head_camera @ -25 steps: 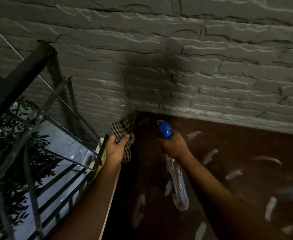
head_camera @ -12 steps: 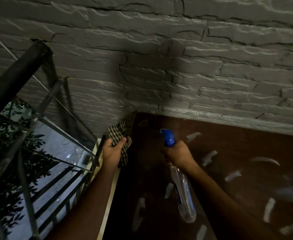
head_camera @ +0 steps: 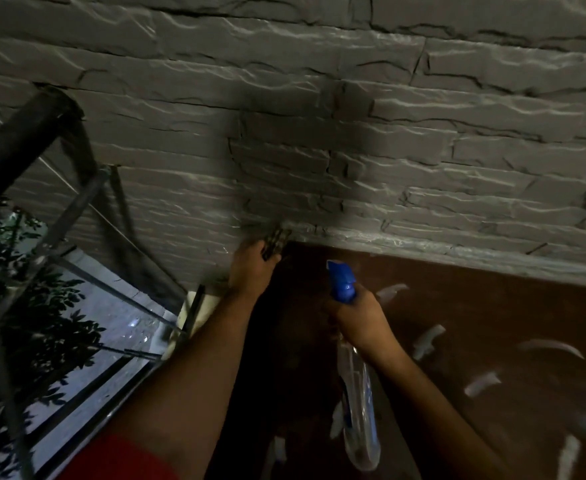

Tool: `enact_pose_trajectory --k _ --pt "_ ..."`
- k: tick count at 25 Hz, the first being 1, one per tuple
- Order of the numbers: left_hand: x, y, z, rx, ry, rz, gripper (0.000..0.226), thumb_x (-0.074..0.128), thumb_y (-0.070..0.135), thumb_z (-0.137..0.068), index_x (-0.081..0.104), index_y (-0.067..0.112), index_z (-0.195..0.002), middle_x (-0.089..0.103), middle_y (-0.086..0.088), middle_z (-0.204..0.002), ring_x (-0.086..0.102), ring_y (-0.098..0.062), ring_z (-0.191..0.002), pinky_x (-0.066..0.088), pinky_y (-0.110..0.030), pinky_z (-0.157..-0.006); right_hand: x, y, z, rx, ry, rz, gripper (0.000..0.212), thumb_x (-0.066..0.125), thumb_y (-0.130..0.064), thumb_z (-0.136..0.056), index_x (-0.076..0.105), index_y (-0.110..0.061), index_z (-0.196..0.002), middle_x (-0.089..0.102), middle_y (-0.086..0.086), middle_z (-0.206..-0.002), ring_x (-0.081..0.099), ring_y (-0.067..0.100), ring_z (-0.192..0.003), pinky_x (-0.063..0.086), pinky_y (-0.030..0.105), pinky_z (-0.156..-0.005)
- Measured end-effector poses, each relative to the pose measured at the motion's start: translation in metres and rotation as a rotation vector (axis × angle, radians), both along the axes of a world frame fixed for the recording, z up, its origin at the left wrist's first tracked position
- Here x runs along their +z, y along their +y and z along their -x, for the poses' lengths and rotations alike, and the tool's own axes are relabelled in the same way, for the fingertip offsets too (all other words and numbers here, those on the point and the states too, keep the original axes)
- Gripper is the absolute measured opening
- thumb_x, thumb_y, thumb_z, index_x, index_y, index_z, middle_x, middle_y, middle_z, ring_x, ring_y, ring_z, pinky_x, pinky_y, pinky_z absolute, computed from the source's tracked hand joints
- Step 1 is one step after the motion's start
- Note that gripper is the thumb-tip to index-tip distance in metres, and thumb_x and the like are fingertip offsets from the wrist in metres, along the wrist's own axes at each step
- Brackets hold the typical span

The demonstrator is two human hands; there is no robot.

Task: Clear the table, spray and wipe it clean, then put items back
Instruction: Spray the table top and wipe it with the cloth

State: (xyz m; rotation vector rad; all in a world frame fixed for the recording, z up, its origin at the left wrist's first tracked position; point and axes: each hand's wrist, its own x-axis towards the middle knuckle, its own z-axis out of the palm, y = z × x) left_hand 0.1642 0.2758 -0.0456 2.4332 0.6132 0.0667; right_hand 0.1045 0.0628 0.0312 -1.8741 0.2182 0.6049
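The left hand [head_camera: 250,268] is closed around a checked cloth [head_camera: 275,241], bunched in the fist and pressed into the far left corner of the counter [head_camera: 475,341], right where the dark surface meets the grey stone wall [head_camera: 319,133]. The right hand [head_camera: 357,318] is clamped around the neck of a spray bottle [head_camera: 359,410], its blue nozzle [head_camera: 343,282] pointing toward the wall and the clear body hanging down above the counter. The cloth looks soft and limp, so it probably works best wadded under a flat palm. The bottle seems light, thin plastic, possibly slippery if wet, and is best held at the neck below the trigger. Pale streaks mark the brown surface.
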Motion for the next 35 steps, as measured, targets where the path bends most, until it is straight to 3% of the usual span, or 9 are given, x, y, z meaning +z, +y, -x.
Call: enact_pose_trajectory --k 3,6,13,17,19,22,27,32,35 --pt "-0.042 -0.018 -0.029 -0.169 0.164 -0.218 0.040 0.055 0.039 -0.092 0.058 0.015 -0.123 0.047 -0.016 -0.136 0.039 -0.036 -0.123 0.036 -0.044 -0.100 -0.016 0.003 -0.014 -0.037 0.013 -0.081 0.048 0.073 -0.040 -0.053 0.060 -0.023 -0.096 0.068 0.008 -0.078 0.065 0.025 -0.066 0.057 0.052 -0.072" --pt "-0.071 -0.035 -0.026 -0.170 0.103 -0.325 0.037 0.050 0.042 -0.094 0.060 0.018 -0.120 0.046 -0.014 -0.133 0.038 -0.036 -0.123 0.031 -0.047 -0.098 -0.030 0.004 -0.021 -0.048 0.034 -0.116 0.051 0.072 -0.043 -0.050 0.060 -0.025 -0.096 0.067 0.008 -0.076 0.064 0.025 -0.062 0.057 0.050 -0.069" --pt "-0.080 -0.002 -0.028 -0.524 0.130 -0.430 0.043 0.047 0.039 -0.096 0.049 0.026 -0.137 0.042 -0.006 -0.142 0.038 -0.026 -0.128 0.028 -0.035 -0.104 -0.044 0.001 -0.032 -0.055 0.039 -0.058 0.051 0.073 -0.049 -0.048 0.062 -0.024 -0.092 0.068 0.007 -0.077 0.064 0.028 -0.067 0.056 0.061 -0.077" --pt "-0.067 -0.039 -0.045 -0.195 0.028 -0.324 0.027 0.054 0.025 -0.092 0.063 0.007 -0.110 0.054 -0.022 -0.122 0.051 -0.041 -0.111 0.037 -0.044 -0.095 -0.048 -0.003 -0.030 -0.020 0.014 -0.052 0.055 0.074 -0.048 -0.049 0.062 -0.019 -0.095 0.066 0.008 -0.079 0.064 0.029 -0.071 0.056 0.061 -0.079" --pt "-0.061 -0.078 -0.035 -0.343 -0.108 -0.253 0.019 0.060 0.016 -0.084 0.066 0.003 -0.096 0.060 -0.024 -0.104 0.057 -0.043 -0.093 0.043 -0.046 -0.081 -0.043 -0.006 -0.028 -0.039 0.013 -0.068 0.057 0.073 -0.046 -0.048 0.062 -0.016 -0.096 0.066 0.008 -0.078 0.064 0.027 -0.070 0.057 0.053 -0.077" --pt "-0.069 -0.071 -0.013 -0.625 -0.099 -0.241 0.030 0.062 0.016 -0.086 0.064 0.006 -0.115 0.059 -0.018 -0.114 0.055 -0.040 -0.103 0.041 -0.045 -0.087 -0.032 -0.014 -0.021 -0.056 0.034 -0.113 0.049 0.074 -0.036 -0.055 0.062 -0.010 -0.096 0.064 0.007 -0.072 0.060 0.024 -0.064 0.053 0.046 -0.069" --pt "-0.075 -0.012 -0.056 -0.082 0.069 -0.297 0.035 0.054 0.028 -0.091 0.059 0.006 -0.119 0.055 -0.020 -0.125 0.049 -0.038 -0.116 0.038 -0.043 -0.095 -0.028 -0.027 -0.016 -0.053 0.054 -0.165 0.031 0.072 -0.014 -0.080 0.058 -0.001 -0.104 0.062 0.014 -0.075 0.058 0.029 -0.062 0.053 0.046 -0.063" --pt "-0.093 -0.016 -0.023 -0.585 -0.111 -0.381 0.034 0.060 0.023 -0.084 0.065 0.004 -0.112 0.062 -0.021 -0.117 0.059 -0.042 -0.106 0.045 -0.050 -0.089 -0.026 -0.018 -0.015 -0.077 0.055 -0.190 0.023 0.071 -0.008 -0.082 0.057 -0.001 -0.100 0.062 0.010 -0.069 0.058 0.026 -0.059 0.053 0.044 -0.062" --pt "-0.082 0.000 -0.051 -0.207 0.044 -0.344 0.033 0.054 0.025 -0.094 0.058 0.003 -0.120 0.053 -0.021 -0.128 0.048 -0.040 -0.118 0.034 -0.045 -0.098 -0.027 -0.016 -0.013 -0.066 0.069 -0.208 0.023 0.071 -0.010 -0.081 0.057 -0.004 -0.098 0.061 0.006 -0.065 0.056 0.026 -0.056 0.050 0.042 -0.059"
